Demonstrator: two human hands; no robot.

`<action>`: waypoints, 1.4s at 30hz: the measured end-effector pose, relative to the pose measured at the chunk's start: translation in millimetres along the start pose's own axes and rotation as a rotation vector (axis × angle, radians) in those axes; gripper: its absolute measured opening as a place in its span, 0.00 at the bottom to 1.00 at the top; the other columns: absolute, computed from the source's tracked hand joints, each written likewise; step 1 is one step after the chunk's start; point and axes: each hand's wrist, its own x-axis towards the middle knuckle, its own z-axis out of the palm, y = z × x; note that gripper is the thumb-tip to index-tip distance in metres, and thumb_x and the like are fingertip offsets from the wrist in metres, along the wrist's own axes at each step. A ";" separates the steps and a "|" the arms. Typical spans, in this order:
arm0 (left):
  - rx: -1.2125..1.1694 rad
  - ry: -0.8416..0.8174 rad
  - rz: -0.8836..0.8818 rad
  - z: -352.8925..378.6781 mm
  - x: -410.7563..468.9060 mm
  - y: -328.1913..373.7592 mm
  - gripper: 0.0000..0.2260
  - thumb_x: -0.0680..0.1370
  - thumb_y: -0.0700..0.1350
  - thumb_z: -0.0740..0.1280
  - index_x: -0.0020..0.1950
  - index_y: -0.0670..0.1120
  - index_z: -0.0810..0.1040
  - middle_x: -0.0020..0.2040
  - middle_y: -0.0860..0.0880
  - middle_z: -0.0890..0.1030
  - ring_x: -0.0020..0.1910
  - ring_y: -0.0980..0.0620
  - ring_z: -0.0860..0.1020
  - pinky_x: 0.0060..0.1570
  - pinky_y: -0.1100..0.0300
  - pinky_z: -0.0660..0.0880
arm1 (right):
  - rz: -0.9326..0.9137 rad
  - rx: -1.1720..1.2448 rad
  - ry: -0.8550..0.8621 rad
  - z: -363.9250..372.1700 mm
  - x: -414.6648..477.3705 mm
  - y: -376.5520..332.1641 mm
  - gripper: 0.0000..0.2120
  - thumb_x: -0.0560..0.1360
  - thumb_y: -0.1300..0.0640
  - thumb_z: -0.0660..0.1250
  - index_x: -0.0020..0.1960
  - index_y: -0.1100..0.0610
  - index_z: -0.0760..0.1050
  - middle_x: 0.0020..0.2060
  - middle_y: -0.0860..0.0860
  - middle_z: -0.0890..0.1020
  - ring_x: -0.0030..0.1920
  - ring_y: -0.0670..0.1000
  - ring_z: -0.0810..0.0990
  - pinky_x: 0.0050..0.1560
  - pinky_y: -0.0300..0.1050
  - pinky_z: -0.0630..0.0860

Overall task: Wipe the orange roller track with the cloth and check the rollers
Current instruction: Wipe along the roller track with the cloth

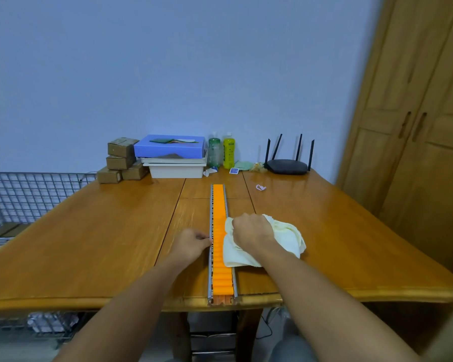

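Note:
A long orange roller track point(219, 205) in a metal frame runs down the middle of the wooden table point(89, 231), from its near edge toward the back. My right hand point(251, 232) grips a pale yellow cloth point(285, 239) and presses it on the track's right side about midway along. My left hand point(191, 242) rests on the table with its fingertips against the track's left metal rail. The rollers under the cloth are hidden.
At the back stand cardboard boxes point(122, 159), a blue box on white trays point(171, 155), two bottles point(221, 151) and a black router point(288, 165). A small pink object point(260, 188) lies right of the track. A wire basket point(24, 197) is left, a wooden wardrobe point(416, 126) right.

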 end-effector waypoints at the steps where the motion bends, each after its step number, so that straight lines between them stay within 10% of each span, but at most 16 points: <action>1: 0.007 0.000 0.005 0.1 -1.8 0.0 0.11 0.81 0.46 0.69 0.61 0.45 0.84 0.55 0.49 0.85 0.54 0.53 0.81 0.53 0.59 0.75 | 0.011 0.008 0.001 -1.9 -1.7 3.9 0.07 0.79 0.59 0.64 0.52 0.56 0.81 0.40 0.51 0.79 0.39 0.53 0.75 0.40 0.46 0.70; 18: 0.054 0.020 0.030 -6.7 -58.0 -0.8 0.08 0.79 0.40 0.68 0.46 0.39 0.85 0.45 0.39 0.84 0.40 0.46 0.78 0.39 0.53 0.70 | 0.010 0.309 0.107 -31.3 -33.5 -41.5 0.10 0.79 0.53 0.62 0.52 0.55 0.81 0.43 0.54 0.80 0.46 0.59 0.80 0.39 0.47 0.69; 26: -0.012 0.055 0.026 -3.8 -68.7 0.4 0.08 0.81 0.45 0.69 0.57 0.45 0.86 0.43 0.56 0.81 0.45 0.57 0.78 0.46 0.58 0.76 | -0.071 0.056 0.112 -10.1 -55.1 -45.4 0.07 0.80 0.58 0.63 0.50 0.55 0.80 0.42 0.52 0.80 0.43 0.56 0.80 0.38 0.48 0.68; 42: 0.047 0.034 0.020 0.6 -85.9 4.3 0.10 0.82 0.46 0.68 0.61 0.45 0.83 0.51 0.51 0.82 0.50 0.56 0.78 0.48 0.60 0.74 | 0.112 0.170 0.130 -32.7 -91.8 4.1 0.09 0.80 0.56 0.61 0.49 0.57 0.80 0.40 0.53 0.80 0.40 0.56 0.78 0.38 0.47 0.69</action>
